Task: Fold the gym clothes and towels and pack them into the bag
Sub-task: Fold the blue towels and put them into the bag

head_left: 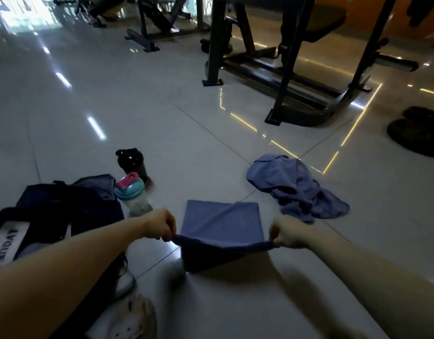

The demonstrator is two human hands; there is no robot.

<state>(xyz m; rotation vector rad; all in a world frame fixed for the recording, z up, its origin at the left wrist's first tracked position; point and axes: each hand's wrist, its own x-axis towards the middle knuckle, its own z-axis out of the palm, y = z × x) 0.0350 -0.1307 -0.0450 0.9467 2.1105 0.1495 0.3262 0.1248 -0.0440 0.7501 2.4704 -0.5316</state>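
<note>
A blue cloth [220, 222], partly folded into a rectangle, lies on the tiled floor in front of me. My left hand [159, 225] pinches its near left corner and my right hand [288, 232] pinches its near right corner, lifting the near edge off the floor. A second blue garment [294, 187] lies crumpled to the right, beyond my right hand. The dark gym bag [64, 211] sits open at the left, under my left forearm.
Two shaker bottles stand beside the bag: a teal-lidded one [134, 195] and a black one [132, 162] behind it. A black weight bench frame [296, 77] stands farther back. Weight plates [418, 133] lie at the right. A pale shoe [132, 319] is near me.
</note>
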